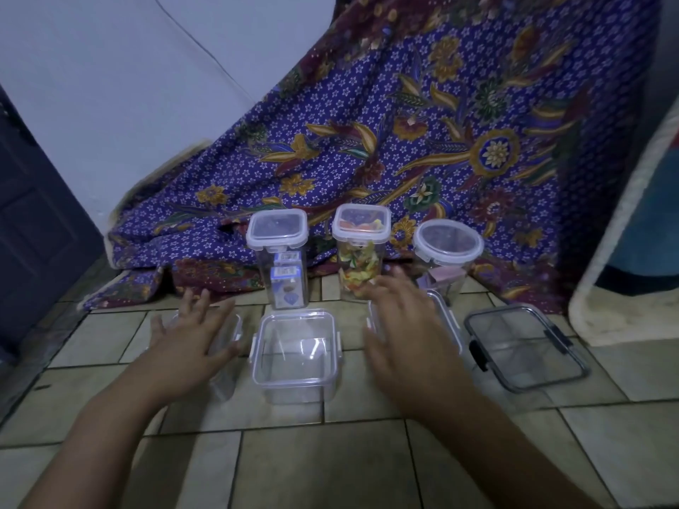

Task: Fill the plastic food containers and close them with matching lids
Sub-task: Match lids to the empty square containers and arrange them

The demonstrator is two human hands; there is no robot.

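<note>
Several clear plastic containers stand on the tiled floor. In the back row are a tall square container (283,266) holding small boxes, a tall one (362,251) with colourful chips, and a round one (446,251) with pink pieces, all lidded. In front, a square container (295,356) sits closed and looks empty. My left hand (194,334) hovers with spread fingers over a small clear container (229,347), mostly hiding it. With its fingers also spread, my right hand (402,325) covers another clear container (450,321). A dark-rimmed rectangular container (525,347) lies at the right.
A purple floral batik cloth (404,141) drapes behind the containers. A dark door (33,229) is at the left and a pale mattress edge (624,251) leans at the right. Beige floor tiles (330,461) stretch toward me.
</note>
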